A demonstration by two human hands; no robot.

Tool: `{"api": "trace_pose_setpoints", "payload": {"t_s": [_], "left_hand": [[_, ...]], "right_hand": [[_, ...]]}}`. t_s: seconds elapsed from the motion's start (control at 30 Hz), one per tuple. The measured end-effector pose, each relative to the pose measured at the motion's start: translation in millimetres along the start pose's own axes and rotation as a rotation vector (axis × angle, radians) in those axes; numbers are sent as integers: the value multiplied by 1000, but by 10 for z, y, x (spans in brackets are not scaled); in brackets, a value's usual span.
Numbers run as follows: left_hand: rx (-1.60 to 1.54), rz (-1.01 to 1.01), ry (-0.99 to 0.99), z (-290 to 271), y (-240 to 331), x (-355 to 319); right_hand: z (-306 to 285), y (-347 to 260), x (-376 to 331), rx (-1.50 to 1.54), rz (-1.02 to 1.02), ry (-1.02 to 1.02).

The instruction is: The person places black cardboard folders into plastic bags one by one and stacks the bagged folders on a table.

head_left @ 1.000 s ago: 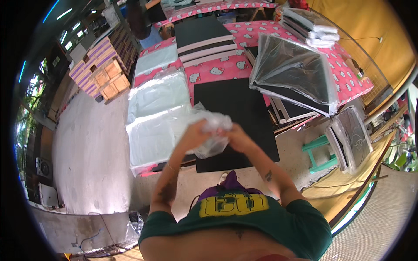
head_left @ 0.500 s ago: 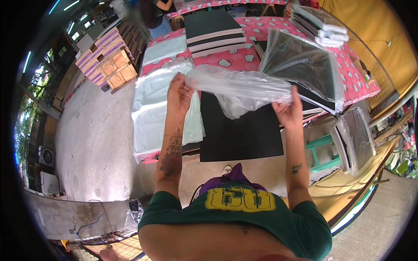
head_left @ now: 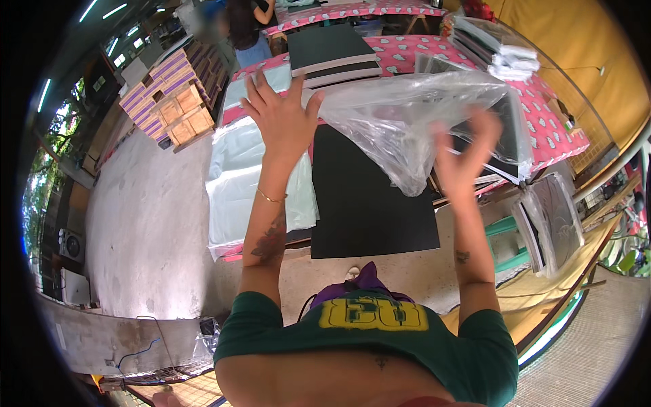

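Higher now — clear plastic bag [head_left: 413, 129]; both hands

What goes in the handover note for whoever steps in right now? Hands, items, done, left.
Left hand: raised, fingers spread, gripping one edge of the clear plastic bag.
Right hand: raised and motion-blurred, at the bag's other side; exact grip cannot be told.
Bag: held in the air above the black flat board, which lies on the table with the pink patterned cloth. A pile of clear bags lies left of the board.
Done: one bag picked up and spread between the hands.
Left: board is not yet in the bag.
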State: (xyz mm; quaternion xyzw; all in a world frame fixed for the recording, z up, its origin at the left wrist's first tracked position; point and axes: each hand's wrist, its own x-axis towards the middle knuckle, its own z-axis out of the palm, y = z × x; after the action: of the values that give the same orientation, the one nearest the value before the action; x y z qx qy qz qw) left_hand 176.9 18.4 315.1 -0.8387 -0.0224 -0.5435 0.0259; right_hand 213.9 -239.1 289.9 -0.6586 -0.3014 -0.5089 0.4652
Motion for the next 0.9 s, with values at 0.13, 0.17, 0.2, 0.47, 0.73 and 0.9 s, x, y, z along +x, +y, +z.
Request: {"api": "trace_pose_setpoints", "payload": {"t_s": [0.13,0.17,0.2,0.47,0.73,0.9], "left_hand": [[-884,139,12,139,687,-306],[-985,242,-300,267,752,-464],[-709,252,-463,498,657,-636],[-895,177,-1396,826,-401,-667],[-1547,-404,-1111,262,-448,-674],[-2113,-1065,-339,158,-646,-434]], "right_hand": [[370,238,-276,-250,-133,-653],[384,364,-308,-343,-108,-693],[337,486,-339,-444,-84,-742],[-603,1303,-338,541,752,-1254],[-599,1173,-160,1745,1223,-499],[-607,969,-301,747,888,-1592]]}}
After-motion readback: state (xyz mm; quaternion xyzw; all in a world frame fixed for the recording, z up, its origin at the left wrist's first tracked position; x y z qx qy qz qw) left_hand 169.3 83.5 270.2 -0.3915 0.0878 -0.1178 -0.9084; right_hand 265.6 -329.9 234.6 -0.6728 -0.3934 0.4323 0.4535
